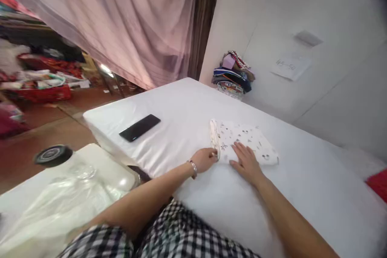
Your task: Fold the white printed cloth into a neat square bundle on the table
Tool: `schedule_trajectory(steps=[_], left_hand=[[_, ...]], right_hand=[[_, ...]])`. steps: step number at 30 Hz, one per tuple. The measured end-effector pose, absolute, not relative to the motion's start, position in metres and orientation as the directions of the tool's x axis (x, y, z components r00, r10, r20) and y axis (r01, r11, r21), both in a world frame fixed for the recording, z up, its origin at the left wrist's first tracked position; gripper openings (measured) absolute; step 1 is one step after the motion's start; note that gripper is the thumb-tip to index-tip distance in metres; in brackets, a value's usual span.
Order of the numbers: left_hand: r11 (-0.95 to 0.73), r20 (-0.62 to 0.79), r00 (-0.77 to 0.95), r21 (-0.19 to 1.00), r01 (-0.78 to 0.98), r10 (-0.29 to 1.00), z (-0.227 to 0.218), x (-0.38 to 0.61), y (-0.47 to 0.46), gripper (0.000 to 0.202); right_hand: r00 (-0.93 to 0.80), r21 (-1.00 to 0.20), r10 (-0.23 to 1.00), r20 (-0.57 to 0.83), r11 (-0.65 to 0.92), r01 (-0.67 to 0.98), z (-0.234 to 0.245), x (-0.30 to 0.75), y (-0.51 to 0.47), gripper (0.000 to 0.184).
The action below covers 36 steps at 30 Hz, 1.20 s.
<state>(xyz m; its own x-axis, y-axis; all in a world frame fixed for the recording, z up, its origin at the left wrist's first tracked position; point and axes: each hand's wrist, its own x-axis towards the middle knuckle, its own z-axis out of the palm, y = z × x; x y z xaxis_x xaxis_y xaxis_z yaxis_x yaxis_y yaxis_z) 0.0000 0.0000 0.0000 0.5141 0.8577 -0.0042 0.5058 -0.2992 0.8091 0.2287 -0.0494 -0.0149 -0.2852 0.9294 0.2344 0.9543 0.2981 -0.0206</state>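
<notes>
A folded white cloth with a small dark printed pattern (248, 135) lies flat on the white-covered table (181, 105). At the cloth's near left corner, my left hand (204, 159) pinches the folded edge between thumb and fingers. My right hand (246, 162) rests on the cloth's near side, palm down with fingers spread. The cloth's left edge shows a thicker, rolled-looking fold. Its exact kind of garment or piece cannot be made out.
A black phone (140, 127) lies on the table to the left. Folded fabrics (232, 74) are stacked by the wall at the far edge. Lower left, a white surface holds clear plastic (69, 193) and a round black object (53, 155). A pink curtain (145, 20) hangs behind.
</notes>
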Motion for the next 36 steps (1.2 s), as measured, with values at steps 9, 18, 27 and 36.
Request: schedule_trajectory(steps=[9, 18, 27, 36], left_hand=[[0.019, -0.269, 0.632, 0.927, 0.373, 0.727, 0.001, 0.01, -0.007, 0.03], [-0.057, -0.264, 0.47, 0.824, 0.564, 0.842, 0.004, 0.019, -0.004, 0.031], [-0.24, -0.129, 0.442, 0.69, 0.683, 0.888, 0.022, 0.01, 0.007, 0.034], [-0.624, 0.277, 0.559, 0.351, 0.698, 0.781, 0.028, 0.07, 0.037, 0.048]], right_hand=[[-0.278, -0.088, 0.938, 0.207, 0.3, 0.95, -0.01, 0.228, -0.051, 0.06], [-0.219, -0.27, 0.97, 0.107, 0.24, 0.932, 0.019, 0.201, -0.028, 0.057], [-0.266, -0.218, 0.963, 0.033, 0.267, 0.939, 0.007, 0.189, -0.018, 0.056], [-0.323, -0.29, 0.942, 0.089, 0.335, 0.897, 0.019, 0.193, -0.016, 0.047]])
